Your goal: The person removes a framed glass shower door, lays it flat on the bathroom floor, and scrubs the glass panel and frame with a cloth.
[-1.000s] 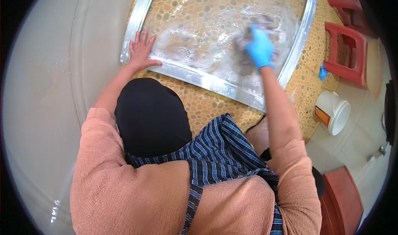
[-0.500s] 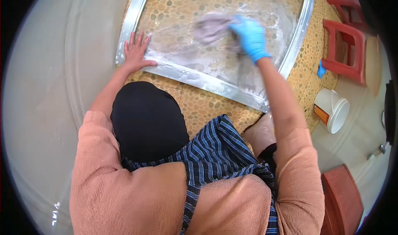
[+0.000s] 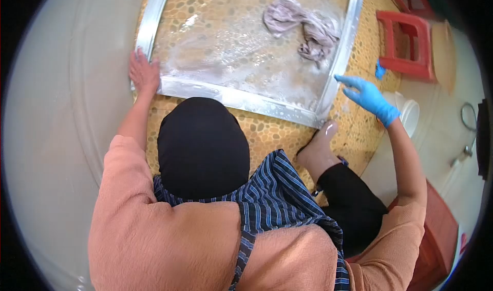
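Note:
A glass pane (image 3: pixel 215 49) in a silver metal frame (image 3: pixel 231 97) lies flat, wet and streaked with suds. My bare left hand (image 3: pixel 145 74) rests on the frame's near left corner, its fingers extended over the metal. In its blue glove, my right hand (image 3: pixel 367 97) is open and empty, with the fingertips pointing at the frame's right side. I cannot tell whether they touch it. A crumpled, wet greyish-purple cloth (image 3: pixel 303 26) lies on the glass near the right side.
Red plastic stools (image 3: pixel 408 44) stand at the upper right, with a blue scrap (image 3: pixel 380 70) beside one. Behind my right wrist is a white bucket (image 3: pixel 410 117). My foot (image 3: pixel 323 147) is by the frame's near right corner, on pebble-patterned flooring (image 3: pixel 277 129).
My right hand has let go of the cloth, which now lies on the glass, and has moved right and nearer to me. My left hand has shifted left along the frame to its corner.

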The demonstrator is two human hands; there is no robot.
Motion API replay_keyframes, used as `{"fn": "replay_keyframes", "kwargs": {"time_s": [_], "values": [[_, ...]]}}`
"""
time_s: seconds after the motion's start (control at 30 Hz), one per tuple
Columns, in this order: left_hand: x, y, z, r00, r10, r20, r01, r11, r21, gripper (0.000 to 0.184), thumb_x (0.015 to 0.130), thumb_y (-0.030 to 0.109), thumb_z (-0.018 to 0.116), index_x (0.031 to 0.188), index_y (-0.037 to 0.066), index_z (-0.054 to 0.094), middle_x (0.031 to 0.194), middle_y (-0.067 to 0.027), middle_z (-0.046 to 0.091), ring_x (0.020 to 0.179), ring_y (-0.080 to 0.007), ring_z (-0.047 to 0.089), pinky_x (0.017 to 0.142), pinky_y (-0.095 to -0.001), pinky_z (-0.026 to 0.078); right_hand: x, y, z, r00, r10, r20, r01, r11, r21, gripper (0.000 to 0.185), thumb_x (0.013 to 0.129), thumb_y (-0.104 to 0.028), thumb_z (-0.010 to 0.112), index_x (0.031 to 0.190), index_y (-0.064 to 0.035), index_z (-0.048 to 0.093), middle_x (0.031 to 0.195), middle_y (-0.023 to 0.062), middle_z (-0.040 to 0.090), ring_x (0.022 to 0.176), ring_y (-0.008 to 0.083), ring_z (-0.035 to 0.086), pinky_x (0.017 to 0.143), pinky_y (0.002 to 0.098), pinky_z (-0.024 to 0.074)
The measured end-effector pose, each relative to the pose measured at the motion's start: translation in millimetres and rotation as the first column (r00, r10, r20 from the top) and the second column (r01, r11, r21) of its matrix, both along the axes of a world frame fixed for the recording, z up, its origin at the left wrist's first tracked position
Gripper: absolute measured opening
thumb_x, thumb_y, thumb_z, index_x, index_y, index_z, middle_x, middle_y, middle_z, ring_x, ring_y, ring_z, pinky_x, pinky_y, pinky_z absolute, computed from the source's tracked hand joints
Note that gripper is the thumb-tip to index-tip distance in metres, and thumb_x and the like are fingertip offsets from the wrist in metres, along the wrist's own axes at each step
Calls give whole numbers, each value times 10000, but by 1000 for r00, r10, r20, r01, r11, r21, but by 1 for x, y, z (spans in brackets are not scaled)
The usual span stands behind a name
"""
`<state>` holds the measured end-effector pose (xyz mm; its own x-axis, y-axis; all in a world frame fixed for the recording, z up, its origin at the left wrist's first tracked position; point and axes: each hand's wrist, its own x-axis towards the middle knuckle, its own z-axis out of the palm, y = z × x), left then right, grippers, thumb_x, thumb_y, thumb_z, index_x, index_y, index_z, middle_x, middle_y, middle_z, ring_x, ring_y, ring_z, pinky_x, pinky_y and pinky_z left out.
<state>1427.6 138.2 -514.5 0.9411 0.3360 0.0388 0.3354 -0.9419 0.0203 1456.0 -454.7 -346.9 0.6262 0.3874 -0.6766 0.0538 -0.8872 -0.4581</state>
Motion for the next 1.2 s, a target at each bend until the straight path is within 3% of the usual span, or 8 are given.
{"fn": "replay_keyframes", "kwargs": {"time_s": [0.27, 0.43, 0.57, 0.7, 0.77, 0.87, 1.1, 1.2], "values": [[-2, -2, -17, 998, 51, 24, -50, 998, -41, 566, 906, 307, 533, 1396, 95, 346, 1396, -98, 356, 1284, -289, 338, 1063, -428, 250, -201, -71, -52, 700, -713, -42, 713, 701, -12, 370, 881, -134, 550, 1231, -14, 560, 1212, 122, 608, 1123, 188, 566, 982, 303, 415], [-4, 1, -23, 998, 67, 15, -67, 998, -18, 572, 910, 316, 529, 1401, 94, 339, 1392, -111, 356, 1281, -306, 337, 1064, -435, 247, -188, 43, 29, 800, -448, -400, 556, 803, 214, 355, 913, -152, 544, 1256, -65, 560, 1238, 105, 588, 1128, 205, 550, 1000, 311, 396], [-8, 2, -24, 998, 31, 59, -31, 1000, -7, 586, 907, 318, 532, 1400, 72, 332, 1380, -128, 366, 1276, -321, 343, 1052, -451, 263, -164, 73, 17, 803, -275, -529, 435, 877, 204, 358, 917, -146, 541, 1267, -73, 553, 1255, 97, 577, 1126, 191, 548, 1000, 307, 398], [1, 3, -21, 997, 79, -8, -79, 996, 41, 579, 899, 328, 540, 1373, 52, 352, 1362, -129, 388, 1272, -325, 350, 1036, -460, 287, -130, 94, -32, 962, -210, -178, 270, 838, 473, 398, 890, -155, 568, 1280, -83, 540, 1242, 86, 590, 1131, 172, 541, 983, 312, 410], [5, 8, -29, 995, 97, -37, -94, 992, 82, 572, 889, 321, 558, 1360, 62, 364, 1355, -118, 400, 1273, -323, 352, 1030, -467, 297, -123, 77, -32, 925, -302, -232, 372, 848, 379, 454, 862, -189, 590, 1302, -105, 517, 1241, 108, 589, 1133, 227, 557, 971, 331, 426], [4, 8, -29, 994, 107, -23, -106, 994, 29, 614, 879, 307, 575, 1391, 76, 328, 1386, -114, 373, 1285, -322, 338, 1036, -478, 293, -135, 35, -87, 982, -188, 0, 188, 979, -85, 567, 801, -275, 628, 1336, -169, 475, 1260, 132, 560, 1123, 350, 536, 943, 400, 445], [14, 35, -45, 987, 145, -69, -148, 988, -35, 726, 835, 370, 615, 1437, 147, 276, 1436, -120, 312, 1305, -357, 297, 1055, -515, 257, -141, 28, -107, 911, 197, 362, -183, 980, -74, 439, 743, -263, 655, 1161, -141, 599, 1138, 86, 620, 968, 248, 616, 811, 378, 492], [16, 37, -44, 987, 147, -65, -153, 984, -97, 773, 804, 425, 629, 1435, 147, 281, 1425, -136, 319, 1301, -370, 292, 1053, -523, 248, -143, 18, -121, 890, 41, 454, -29, 999, -35, 286, 721, -182, 639, 1002, -142, 672, 971, 66, 668, 859, 241, 632, 747, 386, 496]]}}
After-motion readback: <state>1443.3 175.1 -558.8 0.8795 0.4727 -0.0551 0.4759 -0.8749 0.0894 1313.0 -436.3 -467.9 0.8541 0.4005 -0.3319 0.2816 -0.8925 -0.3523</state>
